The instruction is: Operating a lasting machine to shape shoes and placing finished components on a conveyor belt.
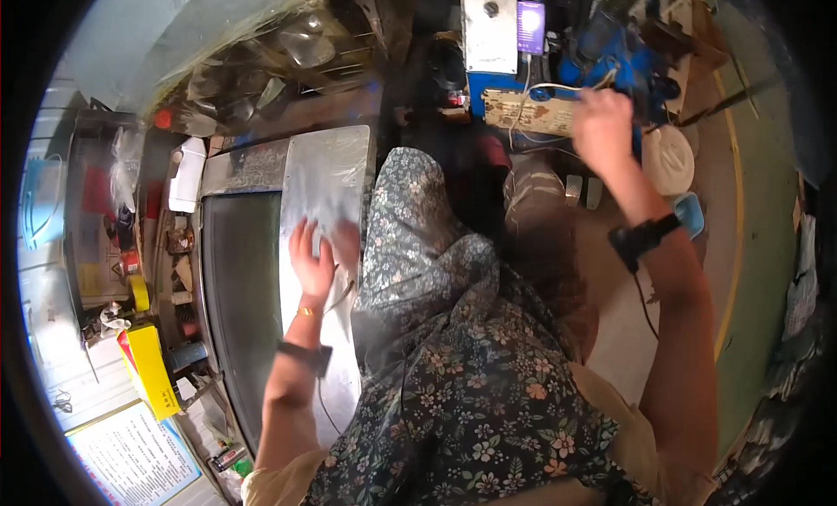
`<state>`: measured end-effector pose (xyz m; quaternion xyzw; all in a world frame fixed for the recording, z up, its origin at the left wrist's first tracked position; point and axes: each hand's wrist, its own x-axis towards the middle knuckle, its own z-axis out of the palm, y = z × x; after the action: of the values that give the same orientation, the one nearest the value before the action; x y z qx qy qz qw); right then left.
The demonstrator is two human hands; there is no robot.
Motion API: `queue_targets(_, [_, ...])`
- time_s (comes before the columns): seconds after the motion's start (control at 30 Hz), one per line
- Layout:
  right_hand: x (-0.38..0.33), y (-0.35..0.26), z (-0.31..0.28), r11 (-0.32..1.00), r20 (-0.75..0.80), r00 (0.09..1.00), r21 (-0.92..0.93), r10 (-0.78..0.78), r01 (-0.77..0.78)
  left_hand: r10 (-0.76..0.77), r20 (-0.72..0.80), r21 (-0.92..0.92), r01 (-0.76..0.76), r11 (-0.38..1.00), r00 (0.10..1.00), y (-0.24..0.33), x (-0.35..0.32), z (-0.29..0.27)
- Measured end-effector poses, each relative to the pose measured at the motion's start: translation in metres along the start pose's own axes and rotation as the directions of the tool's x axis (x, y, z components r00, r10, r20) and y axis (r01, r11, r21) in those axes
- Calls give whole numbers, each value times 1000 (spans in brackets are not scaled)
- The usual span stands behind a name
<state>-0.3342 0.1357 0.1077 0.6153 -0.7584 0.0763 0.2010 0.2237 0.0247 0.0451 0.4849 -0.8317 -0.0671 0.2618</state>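
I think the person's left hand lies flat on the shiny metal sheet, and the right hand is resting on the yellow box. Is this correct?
Not quite. The left hand does lie flat on the shiny metal sheet, but the right hand is not on the yellow box. It reaches up to a worn brownish board by the blue machine, as the head view shows.

You're in a cluttered workshop: a blue machine (610,57) stands beyond your right hand (602,127), a metal sheet (327,201) under your left hand (316,258).
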Motion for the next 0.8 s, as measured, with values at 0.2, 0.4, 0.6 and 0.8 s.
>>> queue_targets(0.2, [48, -139, 135, 755, 580, 672, 654, -460, -48, -128, 219, 116, 105, 988, 967, -33, 169, 95])
queue_targets(0.4, [21, -198, 353, 869, 877, 198, 469, -438, -156, -3, 79, 219, -14, 976, 997, -42, 179, 119])
queue_targets(0.6, [-39, -260, 504, 761, 846, 325, 526, -423, -379, -116, 227, 245, 59, 968, 967, -22, 191, 106])
queue_targets(0.8, [-77, -303, 587, 726, 855, 289, 518, -431, -451, -318, 271, 332, 222, 917, 908, -15, 189, 104])
